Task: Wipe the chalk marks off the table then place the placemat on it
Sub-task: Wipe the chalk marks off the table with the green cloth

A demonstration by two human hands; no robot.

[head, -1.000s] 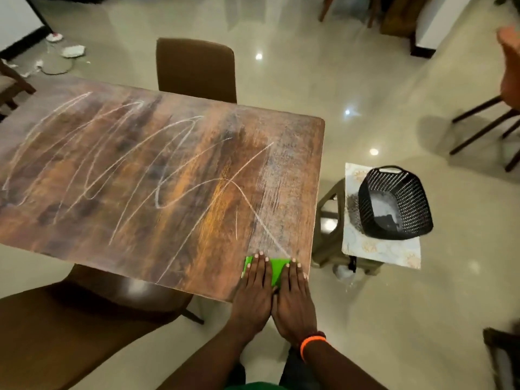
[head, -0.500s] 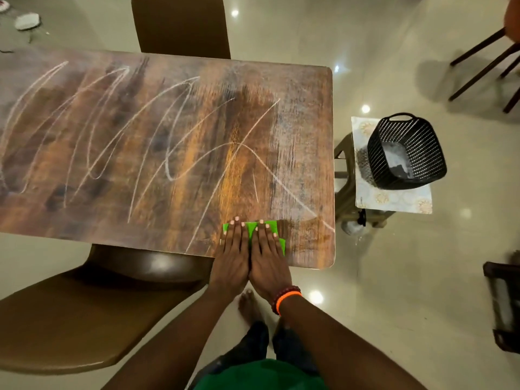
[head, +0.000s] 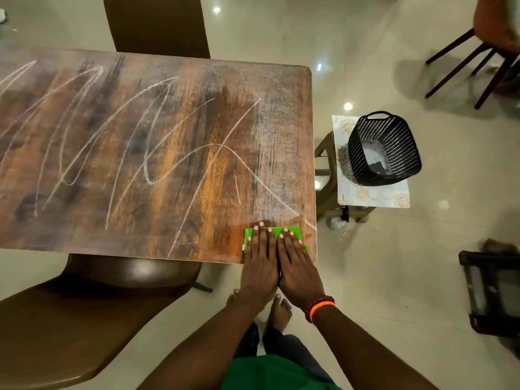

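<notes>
A wooden table (head: 140,130) is covered with long white chalk marks (head: 146,175) across most of its top. A green cloth (head: 274,230) lies at the near right corner of the table. My left hand (head: 260,257) and my right hand (head: 298,263) press flat on it side by side, fingers pointing away from me, and hide most of it. The wood just beyond the cloth looks darker and damp. A pale patterned placemat (head: 374,195) lies on a stool (head: 326,153) to the right of the table, under a black basket (head: 394,130).
A brown chair (head: 84,311) is tucked under the near edge at left, and another brown chair (head: 157,26) stands at the far side. Dark chair legs (head: 461,68) are at the upper right. A dark object (head: 492,291) sits on the floor at right.
Both hands slid the green cloth left along the near edge, then back right to the corner. The camera view has shifted closer over the table.
</notes>
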